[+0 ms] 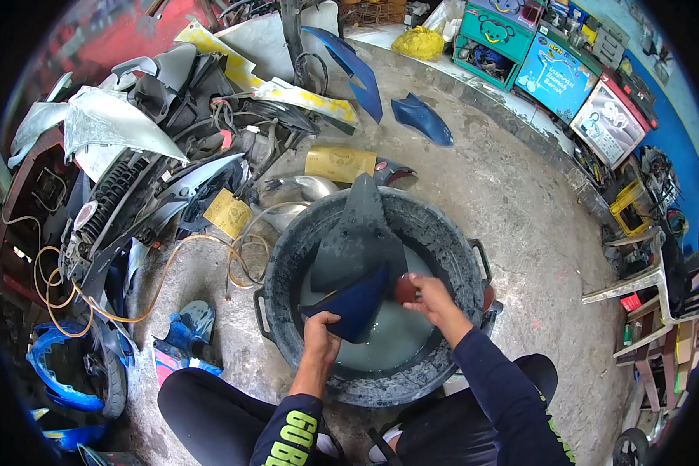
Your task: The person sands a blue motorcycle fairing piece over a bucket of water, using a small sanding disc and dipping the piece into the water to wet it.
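A large black tub [450, 357] of cloudy water sits between my knees. A dark grey plastic panel [357, 233] leans inside it, its pointed top resting at the far rim. My left hand [321, 334] is closed on the near left corner of a dark blue panel [349, 303], held over the water in front of the grey one. My right hand [426, 299] grips a reddish-brown pad [405, 288] just right of the blue panel; whether the pad touches the panel I cannot tell.
A heap of bodywork panels [120, 124] and a looped hose [179, 252] lie left. Yellow sandpaper sheets [338, 163] and blue panels [421, 116] lie beyond the tub. Crates [491, 46], a yellow bag [418, 43] and plastic chairs [652, 299] stand along the back and right.
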